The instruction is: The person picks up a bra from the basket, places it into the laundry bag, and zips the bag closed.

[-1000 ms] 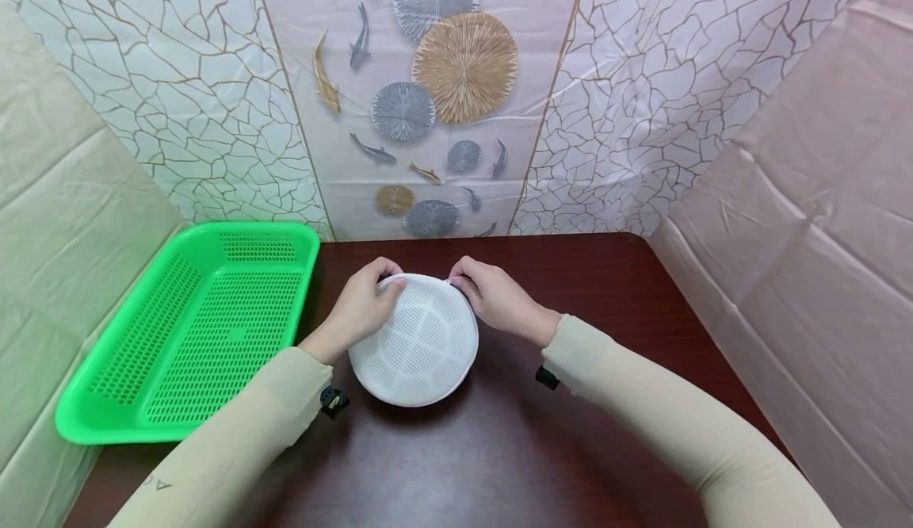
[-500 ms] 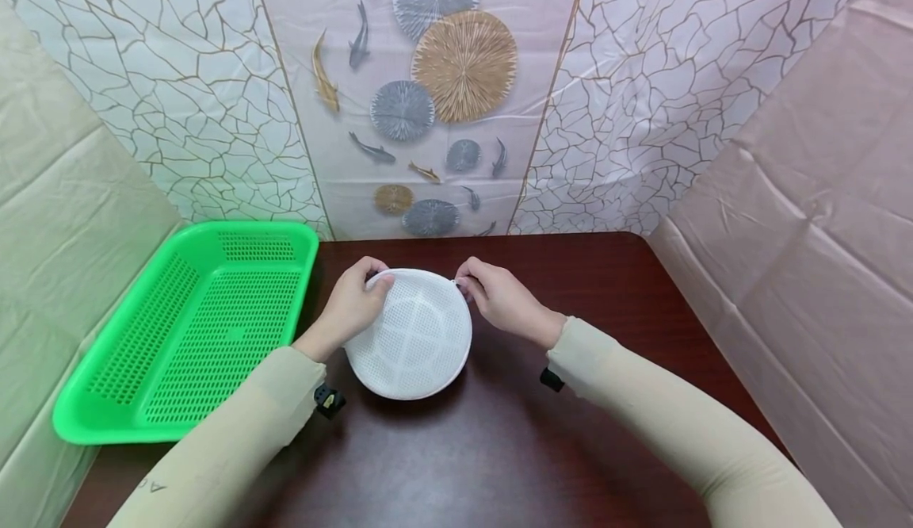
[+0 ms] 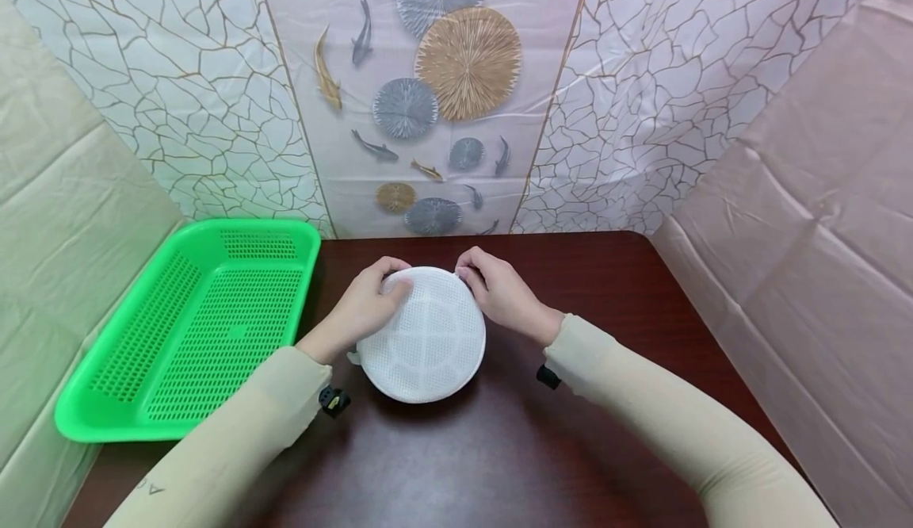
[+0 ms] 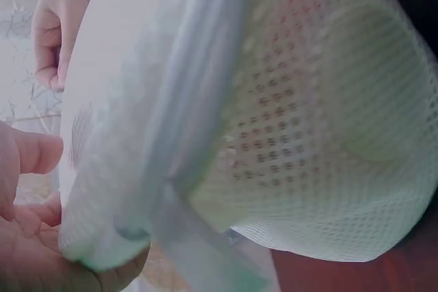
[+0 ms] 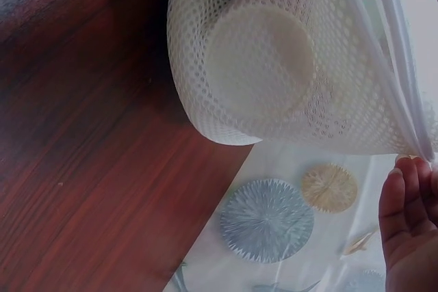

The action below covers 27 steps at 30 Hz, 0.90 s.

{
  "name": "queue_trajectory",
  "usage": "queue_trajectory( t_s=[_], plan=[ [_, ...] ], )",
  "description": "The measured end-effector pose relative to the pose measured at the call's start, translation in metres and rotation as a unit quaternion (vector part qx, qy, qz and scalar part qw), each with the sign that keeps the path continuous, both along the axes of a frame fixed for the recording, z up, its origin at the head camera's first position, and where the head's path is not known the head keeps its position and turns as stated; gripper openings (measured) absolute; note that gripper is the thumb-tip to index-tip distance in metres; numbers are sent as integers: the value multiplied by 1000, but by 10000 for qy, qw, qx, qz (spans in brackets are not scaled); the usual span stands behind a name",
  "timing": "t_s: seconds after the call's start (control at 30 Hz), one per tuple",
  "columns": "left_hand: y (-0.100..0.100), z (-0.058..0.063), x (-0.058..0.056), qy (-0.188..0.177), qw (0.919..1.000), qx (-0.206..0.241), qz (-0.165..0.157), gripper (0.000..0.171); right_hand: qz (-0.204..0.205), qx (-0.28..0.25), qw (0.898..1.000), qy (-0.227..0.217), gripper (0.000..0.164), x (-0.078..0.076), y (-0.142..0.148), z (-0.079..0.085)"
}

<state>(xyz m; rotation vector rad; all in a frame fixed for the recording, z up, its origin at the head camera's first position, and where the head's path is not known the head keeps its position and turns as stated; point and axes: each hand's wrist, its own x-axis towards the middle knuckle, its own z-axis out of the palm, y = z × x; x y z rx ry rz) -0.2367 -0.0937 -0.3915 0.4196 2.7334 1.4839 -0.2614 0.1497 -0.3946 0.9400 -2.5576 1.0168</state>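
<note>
A round white mesh laundry bag (image 3: 424, 346) is held upright above the table, its circular side facing me. My left hand (image 3: 367, 304) grips the upper left edge, thumb on the near side. At the upper right edge, my right hand (image 3: 505, 288) pinches a small piece at the rim, likely the zipper pull, which the fingers mostly hide. In the right wrist view, two white zipper bands (image 5: 390, 39) draw together toward those fingertips. A pale round ring (image 5: 260, 63) shows through the mesh. A short strap (image 4: 198, 237) hangs from the rim in the left wrist view.
A green perforated plastic basket (image 3: 235, 334) stands on the left of the dark red-brown table (image 3: 456, 472). Patterned cloth (image 3: 467, 60) rises behind the table, with beige cloth walls (image 3: 799, 195) at the sides.
The bag shifted slightly left, then back right with my left hand, and its face turned more toward me. A small tab now shows at its left edge. My right hand keeps its pinch at the rim.
</note>
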Motion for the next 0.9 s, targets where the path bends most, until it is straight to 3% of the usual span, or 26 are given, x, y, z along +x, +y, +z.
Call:
queue_trajectory(
  t_s=[0.13,0.27,0.37,0.9],
  plan=[
    [6,0,-1,405,9972,-616,-112,26,109,39,9999,34,4,1,-5,1],
    [11,-2,0,960,9874,-1245,-201,26,274,144,9994,133,4,2,-10,0],
    [15,-4,3,1188,9818,-1463,-211,25,352,257,9989,189,4,5,-13,0],
    [17,-14,3,1100,9891,-978,1,15,358,375,9986,37,11,8,-16,-2]
  ],
)
